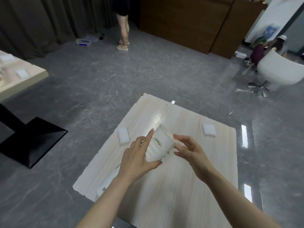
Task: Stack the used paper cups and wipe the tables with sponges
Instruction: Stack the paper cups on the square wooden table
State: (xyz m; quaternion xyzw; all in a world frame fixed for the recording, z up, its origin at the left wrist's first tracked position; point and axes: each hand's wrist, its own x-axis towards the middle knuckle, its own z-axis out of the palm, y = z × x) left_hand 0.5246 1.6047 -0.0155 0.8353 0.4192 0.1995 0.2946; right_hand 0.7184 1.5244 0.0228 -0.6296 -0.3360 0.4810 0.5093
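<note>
Far-left surface point(24, 79): pale top at 9 o'clock of the view, small white pads lying on it, black pedestal foot point(32, 142) on the floor below.
Left sponge point(123, 135): white block lying flat on the light wood surface point(189, 178), at 10 o'clock from the cups, near the left edge.
Left hand point(138, 160): forearm comes in from 7 o'clock; its grip is round the bottom end of the stack of paper cups point(158, 143), thumb beneath the base, forefinger stretched straight along the side toward 12 o'clock.
Stack of paper cups: several nested white cups, held tilted above the middle of the surface, rims toward 1 o'clock, bases toward 7 o'clock.
Writing: a round green emblem on the outer cup; its lettering is too small to read.
Right hand point(189, 148): forearm comes in from 5 o'clock; fingertips pinch the rim of the outermost cup, the other fingers loosely curved.
Right sponge point(208, 130): white block lying flat at 2 o'clock from the cups, apart from both hands.
Bystander point(122, 23): legs and sandals at 12 o'clock, by the curtain.
White chair point(279, 71): at 2 o'clock, on the grey floor.
</note>
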